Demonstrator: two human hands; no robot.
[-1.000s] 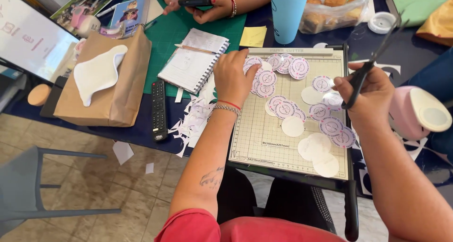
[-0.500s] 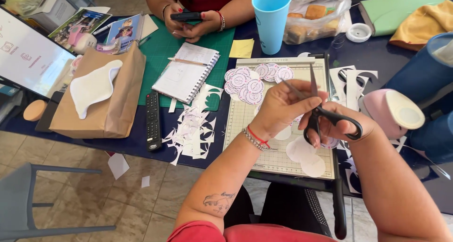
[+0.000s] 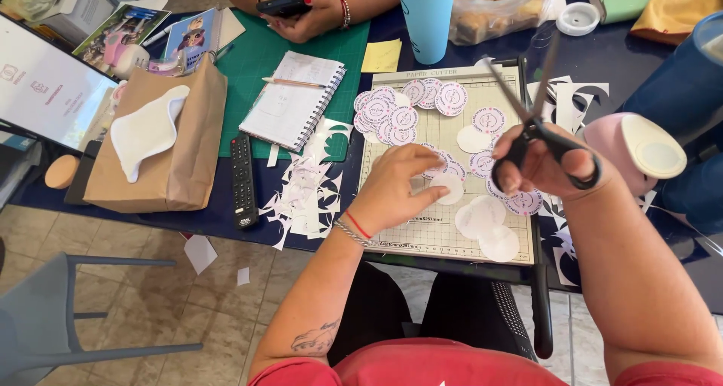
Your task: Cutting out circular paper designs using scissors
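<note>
Here the left hand (image 3: 397,186) pinches a white paper circle (image 3: 452,189) between thumb and fingertips, just above the gridded cutting board (image 3: 422,228). The right hand (image 3: 546,167) is closed around the handles of black scissors (image 3: 527,111), whose blades stand open and point up toward the far edge of the surface (image 3: 226,213).

More round stickers (image 3: 410,107) lie overlapping at the far left corner of the board, and plain white discs (image 3: 486,224) sit near its front right corner. White paper scraps (image 3: 305,186) are heaped just left of the board, beside a black remote control (image 3: 242,179). Further left lies a brown paper bag (image 3: 177,149) with a white cut-out shape on it.

A spiral notebook (image 3: 290,100) with a pencil rests on a green mat (image 3: 263,54). A blue cup (image 3: 427,17) stands beyond the board's far edge, next to a yellow sticky note (image 3: 382,56). Across the surface another person's hand (image 3: 305,13) holds a phone. A pink tape dispenser (image 3: 636,152) sits just right of the scissors hand.

The floor (image 3: 135,295) is tiled, with a grey chair (image 3: 45,318) at the left.
</note>
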